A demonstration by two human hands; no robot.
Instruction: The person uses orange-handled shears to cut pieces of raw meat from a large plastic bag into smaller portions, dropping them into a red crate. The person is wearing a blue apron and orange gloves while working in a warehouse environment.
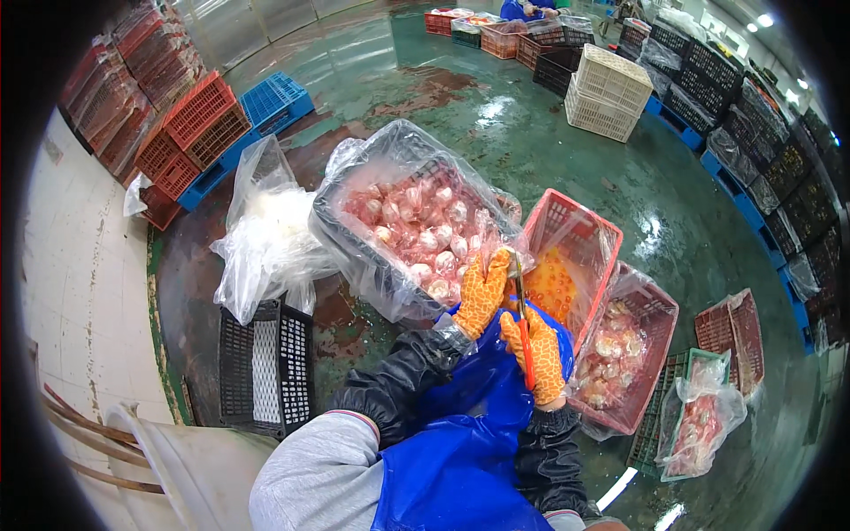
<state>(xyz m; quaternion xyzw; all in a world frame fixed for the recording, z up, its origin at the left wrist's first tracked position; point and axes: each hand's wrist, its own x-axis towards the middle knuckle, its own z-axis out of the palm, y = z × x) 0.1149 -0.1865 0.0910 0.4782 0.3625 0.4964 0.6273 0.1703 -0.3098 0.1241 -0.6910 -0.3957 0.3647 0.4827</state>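
Note:
My left hand (480,296), in an orange patterned glove, grips a pinkish plastic bag (505,257) at the near right corner of a lined dark crate (336,248) holding several pink bags with pale round contents (416,217). My right hand (540,354), gloved alike, is closed on red-handled scissors (525,341), blades pointing up at that bag. Just right, a red crate (591,226) holds orange round contents (553,274) in plastic. Beside it, another red crate (655,336) holds pale pink contents. A blue apron (443,451) covers my front.
Loose clear plastic (266,230) and an upright black crate (237,372) lie left. Crates (195,115) on blue pallets (279,97) line both sides; white crates (602,93) stand behind. A co-worker in blue (522,9) works far back. More lined crates (699,416) sit right.

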